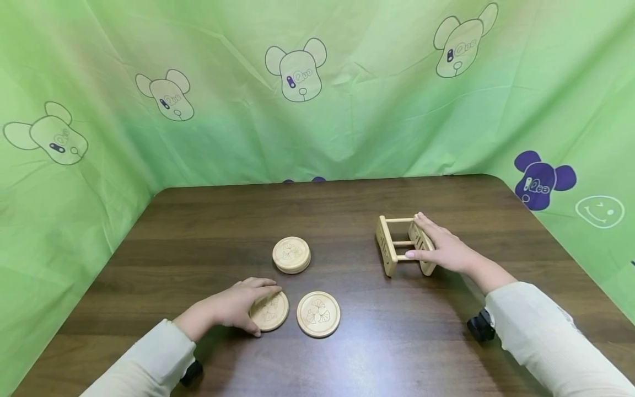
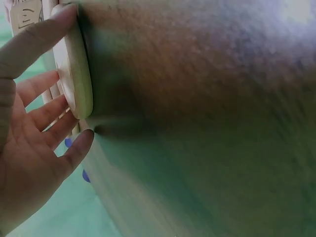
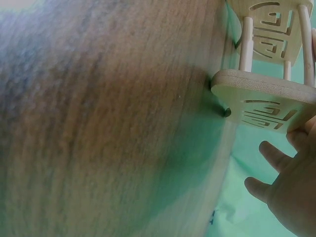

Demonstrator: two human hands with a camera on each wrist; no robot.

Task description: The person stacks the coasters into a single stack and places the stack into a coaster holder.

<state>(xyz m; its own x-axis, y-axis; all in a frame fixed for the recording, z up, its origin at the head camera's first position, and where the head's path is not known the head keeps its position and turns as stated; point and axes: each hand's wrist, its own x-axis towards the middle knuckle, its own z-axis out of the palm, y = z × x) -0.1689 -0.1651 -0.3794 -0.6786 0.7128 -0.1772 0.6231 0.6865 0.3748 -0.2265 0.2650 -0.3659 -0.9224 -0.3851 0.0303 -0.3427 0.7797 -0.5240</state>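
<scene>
In the lower left-centre of the head view, the left hand (image 1: 241, 305) pinches a round wooden coaster (image 1: 272, 314) by its rim, thumb and forefinger spread across it. A leaf-engraved disc (image 1: 318, 314) lies just right on the desk (image 1: 397, 347), a small stack (image 1: 291, 252) above. Right of centre, the right hand (image 1: 448, 251) grips the wooden coaster rack (image 1: 385, 248) by its right panel.

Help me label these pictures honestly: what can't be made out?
Head view: part of the pale round wooden disc, under the left hand.
Head view: lower discs' faces in the pale round wooden stack, covered by its top disc.
Right wrist view: part of the pale wooden slotted rack, cut off by picture edges.
</scene>
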